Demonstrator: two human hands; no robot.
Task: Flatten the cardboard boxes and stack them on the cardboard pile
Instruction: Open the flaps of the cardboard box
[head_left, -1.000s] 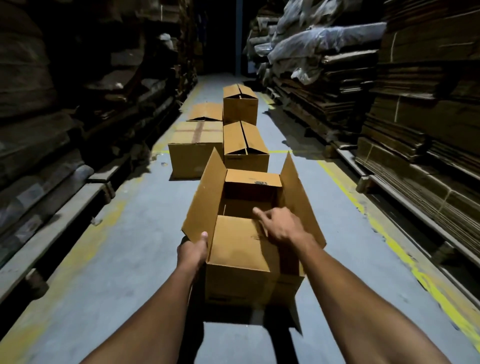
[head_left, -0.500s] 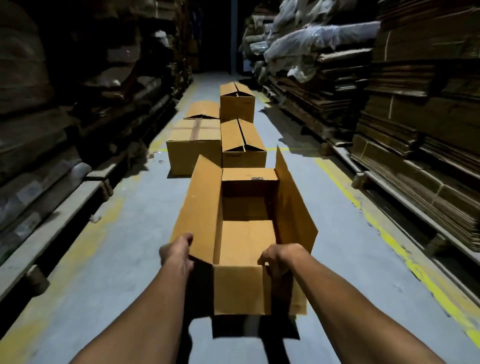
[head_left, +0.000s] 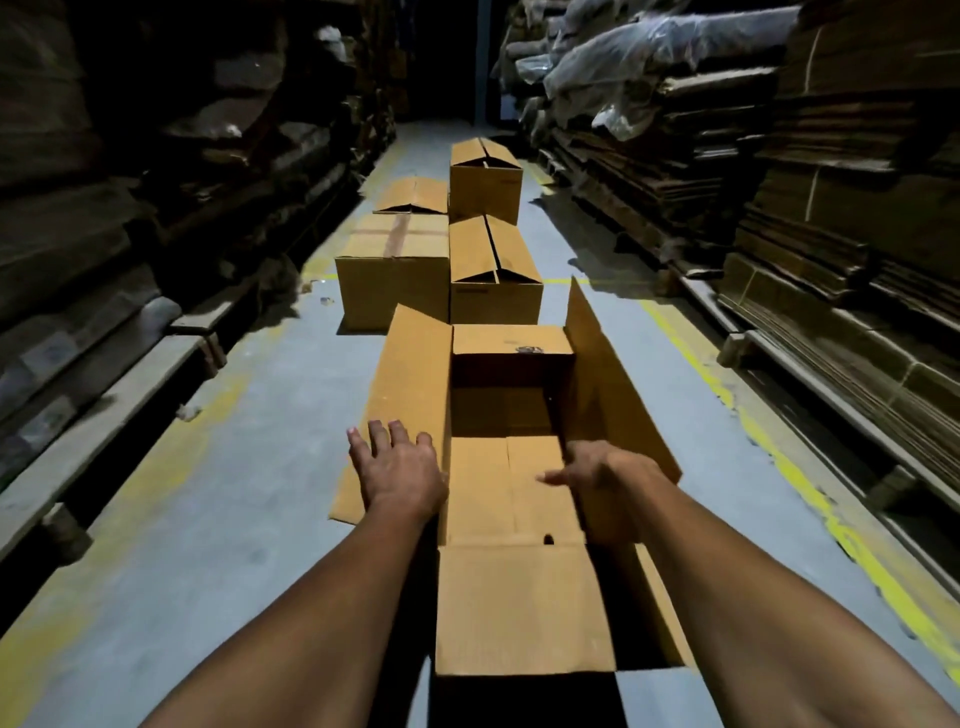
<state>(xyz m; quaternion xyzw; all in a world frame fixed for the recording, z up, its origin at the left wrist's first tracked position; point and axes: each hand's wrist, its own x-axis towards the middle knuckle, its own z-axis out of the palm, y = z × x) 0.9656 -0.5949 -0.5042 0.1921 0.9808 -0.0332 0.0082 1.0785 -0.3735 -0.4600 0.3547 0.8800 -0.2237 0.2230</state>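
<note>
open box (head_left: 511, 483): tan-brown, plain | closed boxes (head_left: 493, 270): same tan, one with brown tape stripe (head_left: 397, 236) | floor (head_left: 218, 519): grey-blue, worn yellow lines (head_left: 691, 358) | cardboard stacks (head_left: 831, 208) right of frame: dark brown | plastic sheeting (head_left: 649, 41) upper right: pale grey

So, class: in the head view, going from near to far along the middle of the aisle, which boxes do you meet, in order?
Open box under the hands → closed box behind it → far closed box near the dark end of the aisle.

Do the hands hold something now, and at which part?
Nothing is gripped. The left hand lies flat on the open box's left flap; the right hand touches its right wall.
</note>
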